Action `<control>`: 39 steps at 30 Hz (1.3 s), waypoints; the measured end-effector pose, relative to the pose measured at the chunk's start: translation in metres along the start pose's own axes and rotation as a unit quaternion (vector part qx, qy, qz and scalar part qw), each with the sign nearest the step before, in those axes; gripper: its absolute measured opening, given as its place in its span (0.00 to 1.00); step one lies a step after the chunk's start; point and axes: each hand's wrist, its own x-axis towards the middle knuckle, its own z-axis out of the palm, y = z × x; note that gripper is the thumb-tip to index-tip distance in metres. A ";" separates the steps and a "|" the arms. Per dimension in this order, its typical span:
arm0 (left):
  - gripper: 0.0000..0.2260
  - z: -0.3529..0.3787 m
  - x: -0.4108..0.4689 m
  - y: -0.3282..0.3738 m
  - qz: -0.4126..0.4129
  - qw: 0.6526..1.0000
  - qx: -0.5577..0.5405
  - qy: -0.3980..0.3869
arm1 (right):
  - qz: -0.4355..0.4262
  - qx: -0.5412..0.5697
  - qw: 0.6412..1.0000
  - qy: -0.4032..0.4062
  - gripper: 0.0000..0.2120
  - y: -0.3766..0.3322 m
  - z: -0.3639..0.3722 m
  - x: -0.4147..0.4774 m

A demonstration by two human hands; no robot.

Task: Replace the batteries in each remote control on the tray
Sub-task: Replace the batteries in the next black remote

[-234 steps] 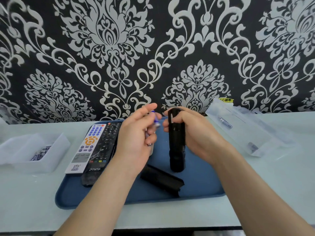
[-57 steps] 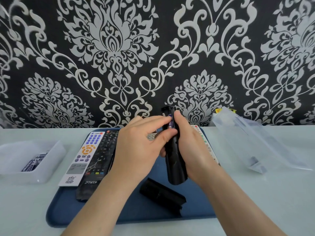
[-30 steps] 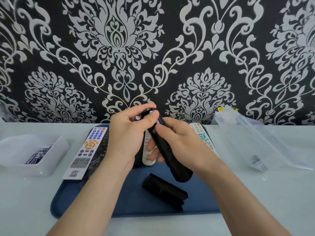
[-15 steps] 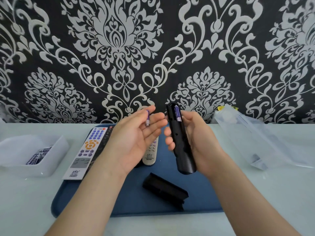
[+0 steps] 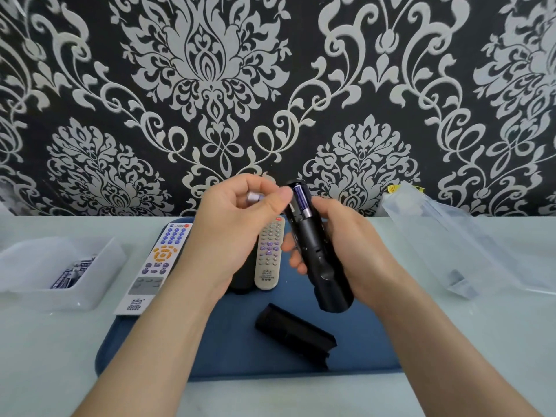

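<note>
Loading the remote [image 5: 316,254]: my right hand [image 5: 349,245] grips it over the tray [image 5: 210,353], one cell [image 5: 301,200] seated; at nine o'clock my left hand [image 5: 237,227] pinches a battery [image 5: 254,196]. Next, I reckon: align, press in.

Tray [image 5: 210,365] mid-table, remotes [image 5: 156,263] on it, bin [image 5: 90,284] left, bag [image 5: 451,242] right

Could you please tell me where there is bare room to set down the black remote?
Bare: on the tray, the near-left patch between the white remote and the battery cover; the table strip in front of the tray; the table between tray and clear bag. Crowded: the tray's far-left, around the beige remote.
</note>
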 end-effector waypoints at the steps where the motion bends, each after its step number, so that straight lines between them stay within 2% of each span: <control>1: 0.03 0.000 0.000 -0.001 0.025 0.999 0.020 0.010 | -0.008 -0.012 1.000 -0.005 0.20 0.000 0.001 0.000; 5: 0.07 0.000 0.000 -0.006 0.082 0.985 0.152 0.001 | -0.030 -0.056 0.998 -0.010 0.21 0.000 0.004 -0.002; 7: 0.06 0.001 0.001 -0.009 0.104 0.974 0.201 0.021 | -0.036 -0.063 0.997 -0.010 0.21 0.002 0.005 -0.002; 13: 0.08 0.000 0.005 -0.013 0.124 0.969 0.182 0.113 | -0.047 -0.089 0.995 -0.004 0.21 0.001 0.004 -0.004; 17: 0.12 0.004 0.002 -0.015 0.162 0.953 0.228 0.114 | -0.059 -0.109 0.992 -0.008 0.20 0.002 0.007 -0.006; 21: 0.12 0.004 0.002 -0.017 0.182 0.948 0.227 0.129 | -0.062 -0.093 0.994 -0.007 0.17 0.002 0.010 -0.007; 24: 0.13 0.005 0.003 -0.019 0.209 0.944 0.231 0.107 | -0.057 -0.065 0.996 0.005 0.17 0.003 0.010 -0.006; 26: 0.12 0.004 0.003 -0.026 0.251 0.922 0.276 0.101 | -0.051 -0.050 0.997 0.009 0.18 0.004 0.010 -0.007; 29: 0.11 0.003 0.004 -0.037 0.317 0.858 0.393 0.093 | -0.048 -0.017 0.999 0.013 0.18 0.004 0.011 -0.008; 31: 0.12 0.004 0.004 -0.042 0.330 0.841 0.420 0.084 | -0.053 -0.020 0.998 0.017 0.17 0.005 0.010 -0.007; 32: 0.11 0.005 0.002 -0.043 0.324 0.849 0.409 0.082 | -0.057 -0.028 0.998 0.014 0.16 0.005 0.010 -0.007; 33: 0.10 0.005 0.001 -0.041 0.303 0.875 0.369 0.081 | -0.060 -0.036 0.998 0.008 0.15 0.006 0.009 -0.006; 35: 0.07 0.006 -0.001 -0.034 0.203 0.954 0.209 0.075 | -0.062 -0.064 0.996 -0.004 0.12 0.006 0.007 -0.003; 36: 0.06 0.007 -0.001 -0.029 0.144 0.979 0.123 0.072 | -0.064 -0.092 0.994 -0.011 0.11 0.005 0.005 -0.003; 37: 0.06 0.007 -0.001 -0.026 0.095 0.991 0.063 0.072 | -0.066 -0.124 0.990 -0.021 0.10 0.003 0.003 -0.003; 39: 0.10 0.006 0.000 -0.021 0.015 0.999 0.019 0.041 | -0.069 -0.191 0.978 -0.047 0.09 0.000 -0.002 -0.004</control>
